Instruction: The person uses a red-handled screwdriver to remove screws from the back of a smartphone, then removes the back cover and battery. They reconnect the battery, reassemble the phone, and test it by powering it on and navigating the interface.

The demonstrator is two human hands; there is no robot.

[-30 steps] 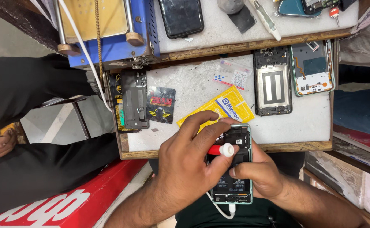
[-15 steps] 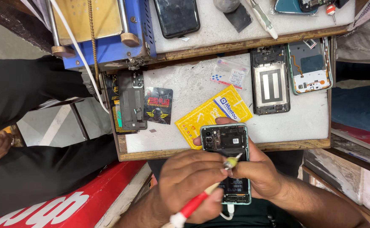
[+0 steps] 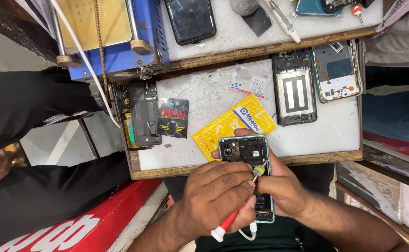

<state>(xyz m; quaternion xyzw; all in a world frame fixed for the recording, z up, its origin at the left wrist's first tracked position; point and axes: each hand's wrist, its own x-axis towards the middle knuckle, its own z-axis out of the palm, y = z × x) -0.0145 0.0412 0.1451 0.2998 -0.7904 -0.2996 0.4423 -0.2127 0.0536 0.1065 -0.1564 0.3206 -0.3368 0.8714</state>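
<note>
Hands work an opened phone over the table's front edge.

Opened phone at near edge of desk, between both hands. Packet just beyond. Phone frame far right; back cover left.

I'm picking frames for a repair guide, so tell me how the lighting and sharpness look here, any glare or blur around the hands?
Head view: even, soft daylight, only faint shadows under the left hand and right hand; the opened phone and screwdriver are sharp, no motion blur; mild sheen on the dark phone screen at the top; slight wide-angle bending at the edges of the white work board.
</note>
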